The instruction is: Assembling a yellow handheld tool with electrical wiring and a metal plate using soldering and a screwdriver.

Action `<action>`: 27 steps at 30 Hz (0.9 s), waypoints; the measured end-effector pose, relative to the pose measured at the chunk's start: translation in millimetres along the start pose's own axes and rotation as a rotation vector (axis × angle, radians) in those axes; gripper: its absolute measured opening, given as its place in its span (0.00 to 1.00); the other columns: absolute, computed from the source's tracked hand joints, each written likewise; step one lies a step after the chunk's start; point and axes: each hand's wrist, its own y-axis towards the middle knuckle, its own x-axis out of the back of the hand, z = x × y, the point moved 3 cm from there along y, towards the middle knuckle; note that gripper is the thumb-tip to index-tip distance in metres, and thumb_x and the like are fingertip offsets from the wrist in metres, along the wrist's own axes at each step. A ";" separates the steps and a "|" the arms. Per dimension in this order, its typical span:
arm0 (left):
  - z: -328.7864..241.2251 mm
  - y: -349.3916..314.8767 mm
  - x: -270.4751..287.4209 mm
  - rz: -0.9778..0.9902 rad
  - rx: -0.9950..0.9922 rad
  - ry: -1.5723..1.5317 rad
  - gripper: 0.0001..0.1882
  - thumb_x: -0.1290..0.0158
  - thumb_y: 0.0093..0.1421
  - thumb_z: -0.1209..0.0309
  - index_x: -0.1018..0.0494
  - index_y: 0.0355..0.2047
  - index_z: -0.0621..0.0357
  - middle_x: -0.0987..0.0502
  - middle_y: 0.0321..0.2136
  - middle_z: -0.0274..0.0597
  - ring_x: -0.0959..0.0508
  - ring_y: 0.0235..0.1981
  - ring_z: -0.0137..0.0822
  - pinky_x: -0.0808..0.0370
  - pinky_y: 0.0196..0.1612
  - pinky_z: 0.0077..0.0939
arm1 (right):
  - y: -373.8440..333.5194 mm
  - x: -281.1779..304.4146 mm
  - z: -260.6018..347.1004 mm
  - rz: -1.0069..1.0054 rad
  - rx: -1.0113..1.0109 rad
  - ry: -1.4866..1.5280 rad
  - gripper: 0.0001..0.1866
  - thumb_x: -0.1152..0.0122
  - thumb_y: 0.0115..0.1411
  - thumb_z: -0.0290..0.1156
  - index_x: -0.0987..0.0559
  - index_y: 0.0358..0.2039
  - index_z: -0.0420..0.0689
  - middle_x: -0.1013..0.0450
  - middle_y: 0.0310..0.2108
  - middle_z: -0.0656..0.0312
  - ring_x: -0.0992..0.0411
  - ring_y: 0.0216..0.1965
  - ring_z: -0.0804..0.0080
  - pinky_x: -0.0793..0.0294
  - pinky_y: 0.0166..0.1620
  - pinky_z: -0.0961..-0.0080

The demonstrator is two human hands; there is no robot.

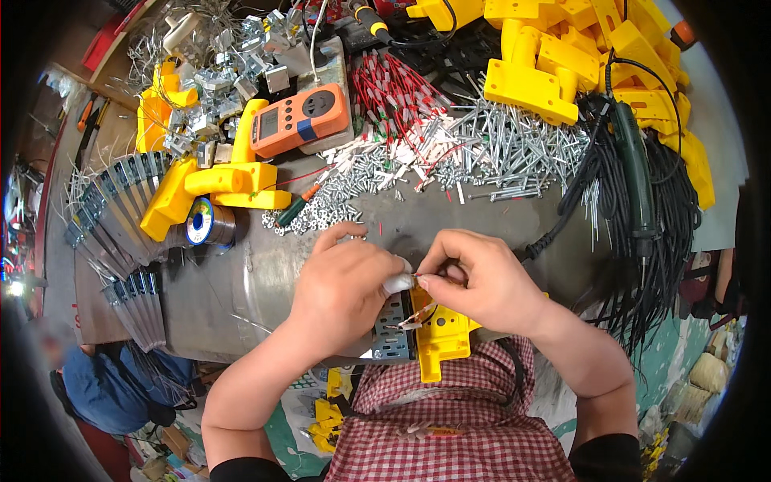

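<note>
My left hand (341, 285) and my right hand (482, 277) meet at the front edge of the bench, fingertips almost touching. A white wrap (397, 283) covers a fingertip of the left hand, whose fingers are closed; what they pinch is too small to make out. The right thumb and forefinger pinch a thin wire, mostly hidden by the fingers. Just below the hands lie a yellow plastic housing (446, 337) and, against its left side, a perforated metal plate (392, 336). Thin wires with a small pale connector (411, 324) cross the housing.
Loose screws (530, 149), nuts (309, 221) and red-wired parts (393, 84) cover the bench's far side. An orange meter (301, 120), a solder spool (209, 223) and a screwdriver (297, 206) sit left. Yellow housings (530, 88), black cables (618, 233) and a dark green power tool (634, 177) lie right.
</note>
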 end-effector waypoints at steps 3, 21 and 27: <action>27.8 7.9 -10.3 0.029 0.629 -0.498 0.07 0.46 0.52 0.79 0.27 0.33 0.62 0.25 0.27 0.41 0.25 0.30 0.31 0.30 0.43 0.27 | -0.1 2.1 -0.3 -0.071 0.103 -0.092 0.07 0.39 0.50 0.26 0.27 0.27 0.38 0.29 0.26 0.58 0.29 0.25 0.70 0.30 0.30 0.76; 53.1 83.0 -48.1 0.028 0.189 0.540 0.14 0.43 0.42 0.75 0.27 0.33 0.61 0.28 0.30 0.45 0.28 0.39 0.46 0.33 0.43 0.39 | -1.9 -10.1 -18.1 -0.045 0.239 0.012 0.06 0.38 0.51 0.25 0.25 0.28 0.40 0.31 0.25 0.64 0.32 0.26 0.76 0.33 0.30 0.79; 61.9 66.3 -35.0 -0.159 0.146 0.115 0.10 0.48 0.46 0.83 0.27 0.31 0.61 0.26 0.32 0.48 0.27 0.38 0.49 0.30 0.43 0.35 | -5.2 -9.3 -17.3 -0.040 0.260 -0.099 0.07 0.37 0.51 0.30 0.25 0.29 0.42 0.29 0.29 0.62 0.30 0.30 0.67 0.33 0.38 0.73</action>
